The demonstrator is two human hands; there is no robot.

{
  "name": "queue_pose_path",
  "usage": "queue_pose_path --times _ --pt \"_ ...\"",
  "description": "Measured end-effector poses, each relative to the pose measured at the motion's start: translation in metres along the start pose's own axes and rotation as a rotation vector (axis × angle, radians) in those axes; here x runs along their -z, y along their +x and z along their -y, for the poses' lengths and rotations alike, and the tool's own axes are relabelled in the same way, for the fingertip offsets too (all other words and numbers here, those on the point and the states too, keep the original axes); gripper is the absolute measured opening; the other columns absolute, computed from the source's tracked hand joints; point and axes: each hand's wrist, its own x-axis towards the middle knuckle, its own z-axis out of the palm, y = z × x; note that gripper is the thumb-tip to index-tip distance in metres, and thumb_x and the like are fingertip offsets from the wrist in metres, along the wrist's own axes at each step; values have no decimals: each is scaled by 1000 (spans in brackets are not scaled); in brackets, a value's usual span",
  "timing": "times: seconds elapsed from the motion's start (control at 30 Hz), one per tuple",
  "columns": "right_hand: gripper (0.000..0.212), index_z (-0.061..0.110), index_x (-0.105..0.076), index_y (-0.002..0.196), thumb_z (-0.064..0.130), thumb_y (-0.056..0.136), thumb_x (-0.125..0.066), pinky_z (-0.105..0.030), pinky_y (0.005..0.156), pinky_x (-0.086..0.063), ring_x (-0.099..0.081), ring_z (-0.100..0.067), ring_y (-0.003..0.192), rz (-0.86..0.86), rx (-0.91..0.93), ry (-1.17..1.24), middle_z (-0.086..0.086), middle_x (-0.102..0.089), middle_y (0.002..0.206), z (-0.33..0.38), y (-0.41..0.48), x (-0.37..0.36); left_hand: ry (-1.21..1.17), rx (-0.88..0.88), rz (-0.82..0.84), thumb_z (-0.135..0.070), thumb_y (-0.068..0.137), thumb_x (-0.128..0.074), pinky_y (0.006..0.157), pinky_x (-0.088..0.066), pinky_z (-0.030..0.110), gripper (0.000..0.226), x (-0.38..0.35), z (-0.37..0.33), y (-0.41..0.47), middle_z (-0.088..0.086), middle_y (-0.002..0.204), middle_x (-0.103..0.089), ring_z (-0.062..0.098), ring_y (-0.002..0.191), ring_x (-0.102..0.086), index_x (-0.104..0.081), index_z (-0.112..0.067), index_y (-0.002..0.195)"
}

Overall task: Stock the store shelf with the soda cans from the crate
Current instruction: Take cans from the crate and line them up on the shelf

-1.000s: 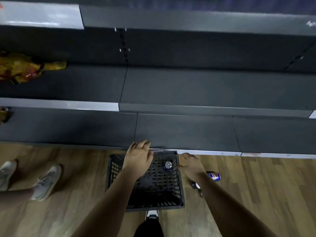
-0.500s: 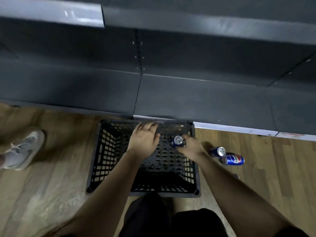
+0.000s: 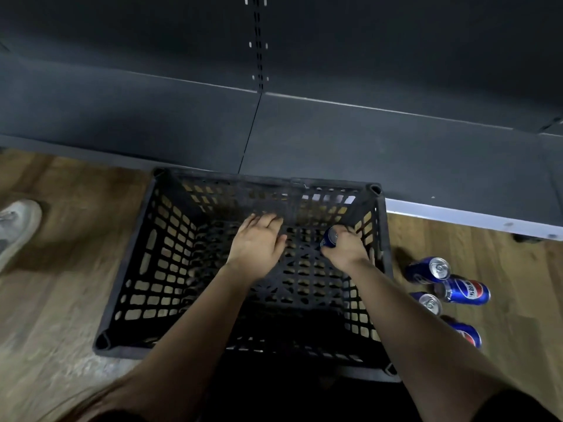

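You see a black lattice crate (image 3: 170, 269), blue cans (image 3: 466, 292) with red-white logos, a dark grey shelf (image 3: 365, 141) and a brown wood-grain floor (image 3: 502, 269).

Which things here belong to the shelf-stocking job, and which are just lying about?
Job: black crate; blue can gripped by right hand; left hand open inside crate; four floor cans; dark shelf.
Just lying about: white shoe at left; wooden floor.

The left hand (image 3: 257, 248) and right hand (image 3: 345, 249) are bare, like both forearms (image 3: 195, 315), which run back into dark short sleeves (image 3: 524, 406), with dark clothing (image 3: 289, 397) between them.
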Motion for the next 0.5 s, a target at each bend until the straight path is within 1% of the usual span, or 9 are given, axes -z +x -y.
queue_pose_path --times 0.13,0.2,0.37,0.43,0.5 --pt "54 5 -42 138 20 90 -63 -31 107 -35 -39 -28 132 -25 40 -33 -12 -40 143 -12 18 -10 -13 7 -18 -36 102 -32 119 -7 29 48 -18 0 5 0 150 -38 16 139 -33 -39 -15 145" --pt "59 4 -38 142 19 91 -63 -33 113 -32 -34 -28 137 -46 57 -62 -12 -37 148 -16 27 -13 -24 1 -11 -36 102 -31 118 -6 29 48 -21 -1 7 0 151 -36 16 139 -32 -38 -15 145" --pt "84 9 -14 154 23 89 -66 -39 119 -23 -15 -30 147 11 15 -71 -10 -22 158 -22 43 -20 -21 -5 5 -36 103 -30 118 -6 29 48 -25 -4 11 0 151 -36 17 139 -32 -38 -16 145" --pt "89 9 -12 154 24 87 -69 -39 119 -23 -13 -32 147 14 10 -142 -11 -22 157 -23 45 -25 -25 -5 20 -36 103 -31 118 -7 30 48 -27 -4 10 1 151 -36 17 138 -33 -38 -15 145" --pt "86 10 -16 154 21 88 -69 -39 116 -29 -20 -34 144 -8 9 -237 -12 -24 154 -24 45 -30 -27 -1 38 -36 103 -30 118 -7 30 48 -30 -3 9 2 151 -36 18 139 -33 -38 -15 146"
